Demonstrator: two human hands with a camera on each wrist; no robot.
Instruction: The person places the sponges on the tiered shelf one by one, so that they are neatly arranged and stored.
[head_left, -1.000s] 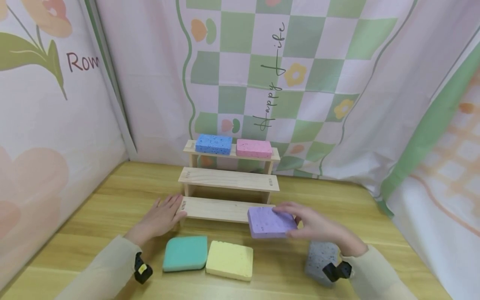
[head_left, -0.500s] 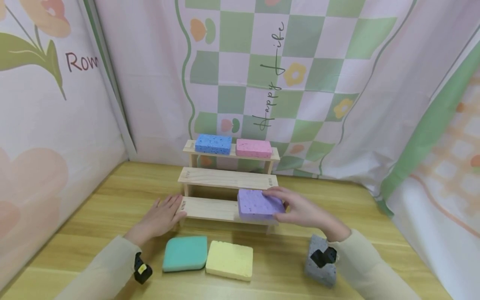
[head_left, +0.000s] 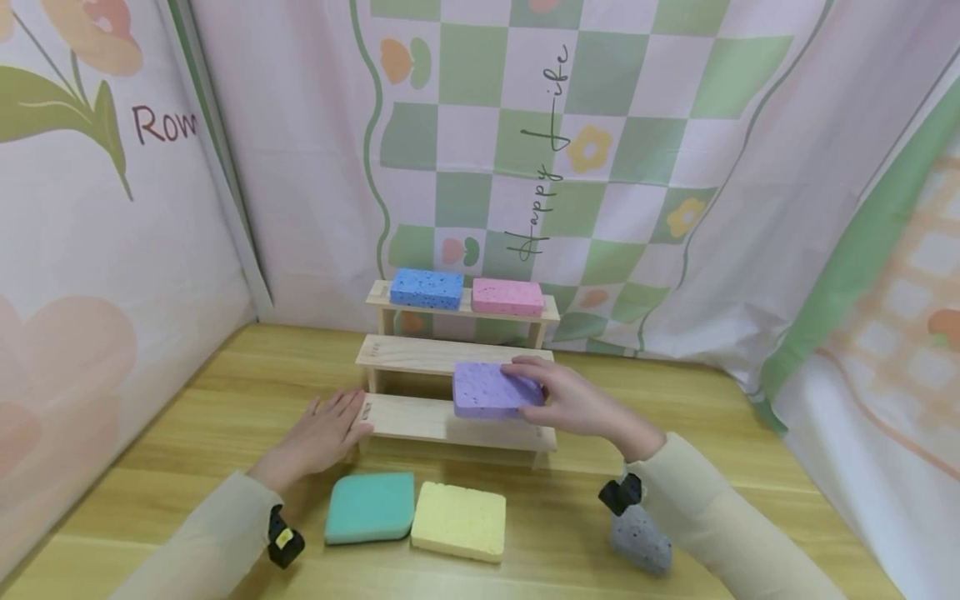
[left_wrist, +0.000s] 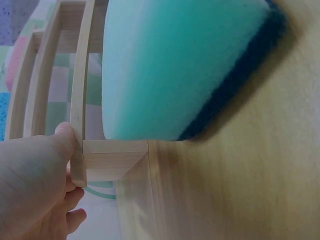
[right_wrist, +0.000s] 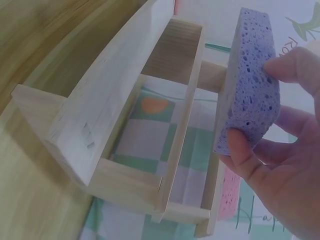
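pinching a porous purple sponge (head_left: 486,392) by its right end between thumb and fingers of the right hand (head_left: 576,402); holding it over the right half of the bottom step (head_left: 411,415) of a three-step wooden rack (head_left: 420,353), before the middle step's front edge; unable to tell of contact with the wood; gripping the bottom step's left end with the left hand (head_left: 318,437), thumb to its front corner, fingers to the back one; note a blue sponge (head_left: 427,288) near the rack's top left end, a pink sponge (head_left: 507,297) toward its top right; on the tabletop (head_left: 555,533), off the rack's front edge, see a teal scouring sponge (head_left: 371,508) just beside a yellow sponge (head_left: 459,521); toward the tabletop's right edge, find a grey sponge (head_left: 640,542) partly behind a black wrist camera (head_left: 621,495)
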